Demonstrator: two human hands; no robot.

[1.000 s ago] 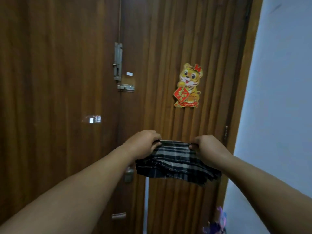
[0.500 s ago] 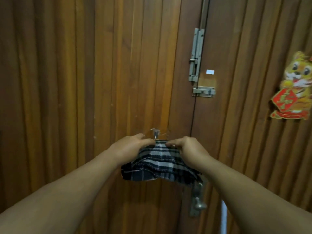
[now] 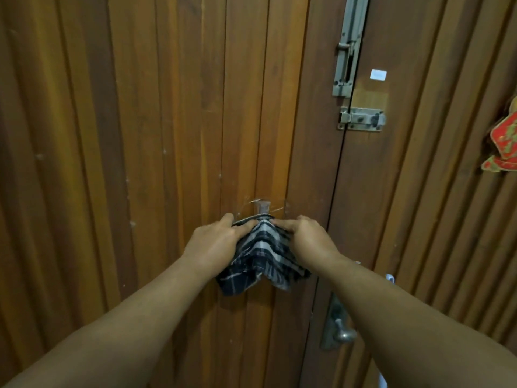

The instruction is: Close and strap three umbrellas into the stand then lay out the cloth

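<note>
A dark blue and white checked cloth point(image 3: 261, 260) hangs bunched against a wooden door point(image 3: 167, 135), its top edge right under a small clear stick-on hook point(image 3: 263, 208). My left hand point(image 3: 214, 243) pinches the cloth's top edge on the left. The same edge is pinched on the right by my right hand point(image 3: 307, 239). Both hands sit close together just below the hook. No umbrellas or stand are in view.
A grey slide bolt point(image 3: 347, 51) and a latch plate point(image 3: 361, 119) sit on the door seam at upper right. A metal door handle point(image 3: 340, 329) sticks out below my right forearm. A red and gold sticker point(image 3: 503, 144) shows at the right edge.
My view has swung left and closer to the door. My hands have moved together, bunching the cloth, and raised its top edge to just under the hook.
</note>
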